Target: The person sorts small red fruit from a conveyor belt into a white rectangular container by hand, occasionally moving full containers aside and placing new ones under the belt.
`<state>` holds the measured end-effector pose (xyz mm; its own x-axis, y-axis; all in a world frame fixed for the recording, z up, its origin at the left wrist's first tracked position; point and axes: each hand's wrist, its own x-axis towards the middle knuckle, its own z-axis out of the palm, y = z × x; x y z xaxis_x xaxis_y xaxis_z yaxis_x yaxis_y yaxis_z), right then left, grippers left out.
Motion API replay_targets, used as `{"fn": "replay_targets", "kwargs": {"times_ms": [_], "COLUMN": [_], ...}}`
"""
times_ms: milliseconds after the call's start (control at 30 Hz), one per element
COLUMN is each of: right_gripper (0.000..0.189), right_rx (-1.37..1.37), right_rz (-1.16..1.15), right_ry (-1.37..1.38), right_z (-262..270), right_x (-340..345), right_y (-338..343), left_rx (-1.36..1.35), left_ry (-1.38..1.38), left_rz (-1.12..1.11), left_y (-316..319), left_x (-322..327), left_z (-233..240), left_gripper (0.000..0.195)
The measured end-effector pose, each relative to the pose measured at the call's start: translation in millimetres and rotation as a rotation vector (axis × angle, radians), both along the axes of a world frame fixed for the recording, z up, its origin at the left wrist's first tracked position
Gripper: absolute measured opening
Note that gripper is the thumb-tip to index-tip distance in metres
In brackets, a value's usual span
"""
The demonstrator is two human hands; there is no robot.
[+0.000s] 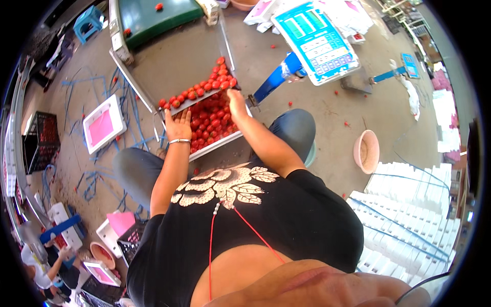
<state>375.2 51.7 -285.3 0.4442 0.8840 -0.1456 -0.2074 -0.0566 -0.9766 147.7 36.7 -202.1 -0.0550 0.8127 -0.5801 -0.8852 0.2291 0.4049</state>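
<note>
A white foam box full of red cherry tomatoes sits between my knees, under the lip of a metal chute. More tomatoes lie along that lip and up its right side. My left hand, with a bracelet at the wrist, is at the box's left end; its fingers are apart, close to the lip, and hold nothing that I can see. At the far right corner of the box is my right hand, seen edge-on beside the tomatoes. Its fingers are partly hidden, so its grip is unclear.
A green conveyor belt stands behind the chute. The blue scale display rises at the right. A pink-lined foam box and blue straps lie left. Stacked white foam boxes and a pink basin are right. People work at lower left.
</note>
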Motion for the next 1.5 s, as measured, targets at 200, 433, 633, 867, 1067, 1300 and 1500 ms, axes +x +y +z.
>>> {"fn": "replay_targets", "kwargs": {"times_ms": [200, 433, 633, 867, 1067, 1300, 1500], "right_gripper": [0.031, 0.026, 0.024, 0.021, 0.023, 0.03, 0.035], "right_rx": [-0.056, -0.202, 0.169, 0.243, 0.142, -0.08, 0.091], "right_rz": [0.115, 0.432, 0.631, 0.395, 0.489, 0.648, 0.648], "right_ry": [-0.351, -0.69, -0.881, -1.103, -1.544, -1.732, -1.303], "right_z": [47.0, 134.6, 206.6, 181.9, 206.7, 172.4, 147.9], "right_x": [-13.7, -9.5, 26.9, 64.4, 23.9, -16.5, -30.9], "right_y": [-12.8, -19.7, 21.2, 78.4, 71.2, 93.5, 105.7], "left_rx": [0.158, -0.048, 0.397, 0.658, 0.509, 0.482, 0.65], "left_ry": [0.033, 0.175, 0.516, 1.583, 2.33, 2.126, 1.782], "left_rz": [0.03, -0.179, -0.299, -0.561, -0.961, -1.183, -0.868], "left_y": [23.3, 46.9, 84.8, 137.7, 109.4, 115.7, 132.1], "left_x": [-7.9, -23.9, -36.6, -71.8, -44.9, -10.2, -1.2], "left_z": [7.9, 61.8, 130.2, 94.3, 112.4, 91.3, 50.1], "left_gripper": [0.037, 0.015, 0.017, 0.028, 0.044, 0.056, 0.06]}}
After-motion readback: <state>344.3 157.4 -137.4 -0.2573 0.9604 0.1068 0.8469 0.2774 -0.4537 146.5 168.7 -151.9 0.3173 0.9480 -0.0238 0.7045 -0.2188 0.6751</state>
